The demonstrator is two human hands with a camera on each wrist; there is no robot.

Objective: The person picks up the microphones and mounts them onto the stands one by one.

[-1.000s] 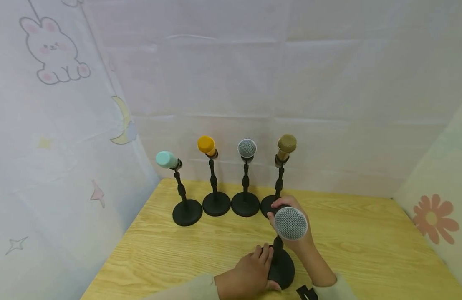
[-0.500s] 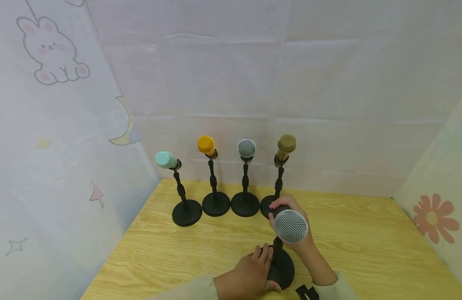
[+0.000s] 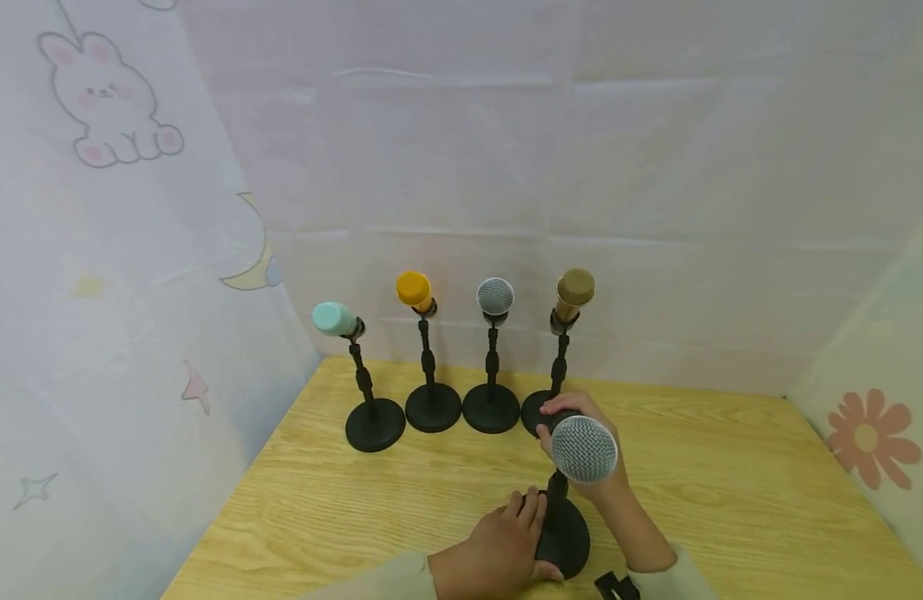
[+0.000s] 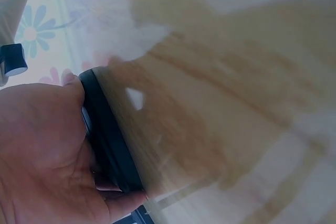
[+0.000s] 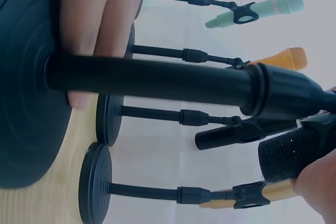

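Near the front of the table stands a black desk microphone stand (image 3: 562,542) with a round base. My left hand (image 3: 502,542) grips that base by its left side, fingers over the top and thumb at the near edge; the left wrist view shows the hand (image 4: 52,145) around the rim. At the top of the stand, my right hand (image 3: 594,408) holds a microphone (image 3: 584,450) with a silver mesh head facing the head camera. The head hides much of the grip. In the right wrist view, the microphone's dark, glittery end (image 5: 286,156) shows beside the clip.
Behind stand several microphones on black stands in a row: mint (image 3: 333,318), orange (image 3: 413,288), silver-headed (image 3: 495,297) and gold (image 3: 576,287). The gold one's base (image 3: 534,412) lies just beyond my right fingers. Printed cloth walls (image 3: 461,167) enclose the wooden table (image 3: 318,517).
Both hands keep their places on the stand and microphone. The silver mesh head dips very slightly; the row behind stays put.
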